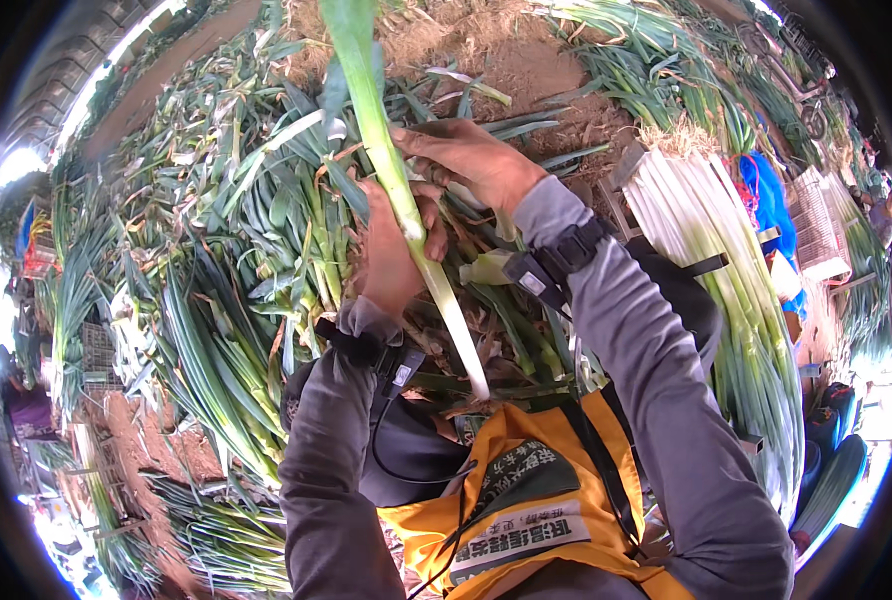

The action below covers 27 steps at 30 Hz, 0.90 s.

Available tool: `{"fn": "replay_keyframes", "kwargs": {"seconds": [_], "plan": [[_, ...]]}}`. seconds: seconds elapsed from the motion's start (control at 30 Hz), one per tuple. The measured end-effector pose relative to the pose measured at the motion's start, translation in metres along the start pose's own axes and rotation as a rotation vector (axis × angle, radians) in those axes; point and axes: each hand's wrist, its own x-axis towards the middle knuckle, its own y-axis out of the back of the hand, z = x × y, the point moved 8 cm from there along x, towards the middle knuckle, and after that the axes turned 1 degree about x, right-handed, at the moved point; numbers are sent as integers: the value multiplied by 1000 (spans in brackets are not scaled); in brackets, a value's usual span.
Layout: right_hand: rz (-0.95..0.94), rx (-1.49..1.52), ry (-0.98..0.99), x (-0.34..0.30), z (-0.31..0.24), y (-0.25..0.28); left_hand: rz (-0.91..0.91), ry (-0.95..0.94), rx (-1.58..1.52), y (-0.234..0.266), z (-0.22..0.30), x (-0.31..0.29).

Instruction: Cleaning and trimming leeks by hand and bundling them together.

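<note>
Both hands grip one long leek (406,200) above the heap of green leaves (236,230): left hand (391,250) clenched around its pale shaft, right hand (471,160) pinching an outer leaf, seemingly mid-stripping, so peeling downward comes next.

A dense heap of loose green leek leaves (226,230) blocks the left; stacked trimmed white leek stalks (706,240) wall the right; bare brown soil (526,60) lies open ahead.
</note>
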Motion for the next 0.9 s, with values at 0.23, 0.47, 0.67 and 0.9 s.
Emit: {"fn": "replay_keyframes", "kwargs": {"seconds": [0.23, 0.47, 0.67, 0.9], "plan": [[6, 258, 107, -5, 5, 3, 173, -118, 182, -2, 0, 4], [117, 153, 93, -5, 23, 0, 347, -123, 229, 28, -11, 9], [395, 635, -112, -16, 57, -1, 445, -270, 356, 30, 4, 12], [439, 609, 310, -28, 23, 24, 569, -430, 382, 73, 61, 3]]}}
